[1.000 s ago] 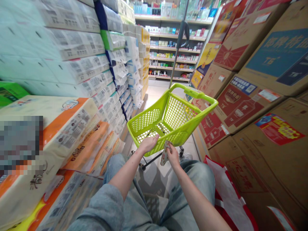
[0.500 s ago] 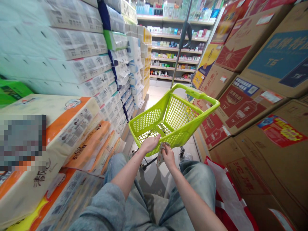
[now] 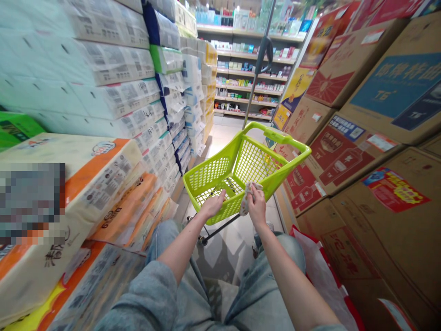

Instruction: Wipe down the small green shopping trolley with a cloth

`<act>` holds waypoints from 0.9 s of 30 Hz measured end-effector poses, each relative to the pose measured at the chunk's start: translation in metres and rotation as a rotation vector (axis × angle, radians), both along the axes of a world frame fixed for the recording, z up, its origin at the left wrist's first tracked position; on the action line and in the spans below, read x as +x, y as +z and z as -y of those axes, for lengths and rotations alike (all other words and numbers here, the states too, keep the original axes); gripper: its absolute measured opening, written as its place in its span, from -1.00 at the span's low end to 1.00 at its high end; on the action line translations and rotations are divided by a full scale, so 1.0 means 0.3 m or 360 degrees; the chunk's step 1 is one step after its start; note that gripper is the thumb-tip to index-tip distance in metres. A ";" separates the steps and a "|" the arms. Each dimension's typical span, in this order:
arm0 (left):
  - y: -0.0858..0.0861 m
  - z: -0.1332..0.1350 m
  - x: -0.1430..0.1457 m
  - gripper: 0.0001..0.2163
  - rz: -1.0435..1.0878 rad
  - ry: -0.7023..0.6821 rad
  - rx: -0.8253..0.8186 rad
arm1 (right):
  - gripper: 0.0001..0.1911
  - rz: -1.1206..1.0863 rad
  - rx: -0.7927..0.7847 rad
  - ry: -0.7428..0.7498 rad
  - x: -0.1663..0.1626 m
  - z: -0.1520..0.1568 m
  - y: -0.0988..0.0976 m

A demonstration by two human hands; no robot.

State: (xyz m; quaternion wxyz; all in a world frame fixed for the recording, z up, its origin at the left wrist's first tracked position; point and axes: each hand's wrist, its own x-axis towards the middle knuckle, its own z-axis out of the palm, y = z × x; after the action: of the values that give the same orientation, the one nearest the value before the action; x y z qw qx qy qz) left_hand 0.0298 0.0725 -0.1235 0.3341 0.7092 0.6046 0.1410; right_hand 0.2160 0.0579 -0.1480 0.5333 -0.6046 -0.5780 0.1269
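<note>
A lime-green plastic shopping cart [image 3: 210, 172] stands in the aisle in front of my knees. My left hand [image 3: 212, 207] grips the near rim of its basket, fingers curled over the edge. My right hand [image 3: 257, 204] is closed on a crumpled pale cloth [image 3: 247, 196] and presses it against the near right rim of the cart. The cart's basket looks empty through its mesh. My legs in jeans fill the lower middle of the view.
Stacked tissue-paper packs [image 3: 103, 174] wall the left side. Brown cardboard cartons [image 3: 361, 151] are piled on the right, with a red-and-white bag [image 3: 320, 271] by my right leg. A grey pole [image 3: 257, 73] stands beyond the cart; store shelves [image 3: 248, 69] cross the far end.
My right hand with the cloth has risen from below the basket's near edge up onto its right rim. The left hand has kept its grip on the rim.
</note>
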 end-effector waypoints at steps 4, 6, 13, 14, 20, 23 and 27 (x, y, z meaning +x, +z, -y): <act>0.003 -0.001 0.007 -0.23 0.0054 0.0021 -0.0028 | -0.57 0.0172 -0.0069 0.0091 -0.060 0.015 0.001; 0.000 -0.003 0.008 -0.25 0.0113 0.0048 -0.0018 | -0.58 0.0208 -0.0081 0.0243 -0.100 0.055 -0.007; -0.007 -0.008 0.003 -0.18 0.0284 0.0000 -0.0075 | -0.62 0.0180 -0.0099 0.0366 -0.093 0.072 0.021; -0.007 -0.008 0.004 -0.18 0.0272 0.0002 -0.0079 | -0.62 0.0186 -0.0082 0.0297 -0.071 0.050 0.031; -0.025 -0.009 0.019 -0.18 0.0334 0.0048 -0.0092 | -0.65 0.0370 -0.0104 -0.0006 0.063 -0.090 0.088; -0.035 -0.012 0.032 -0.18 0.0413 0.0064 -0.0119 | -0.67 0.0503 -0.0127 -0.0076 0.068 -0.113 0.096; -0.035 -0.015 0.050 -0.20 0.0403 0.0106 -0.0128 | -0.73 0.0706 -0.0075 -0.0027 0.001 -0.077 0.076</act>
State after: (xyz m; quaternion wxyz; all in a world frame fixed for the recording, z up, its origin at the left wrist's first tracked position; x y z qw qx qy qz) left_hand 0.0448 0.0771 -0.1341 0.4309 0.6513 0.5860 0.2161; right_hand 0.2163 0.0811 -0.1252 0.3800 -0.6348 -0.6728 -0.0001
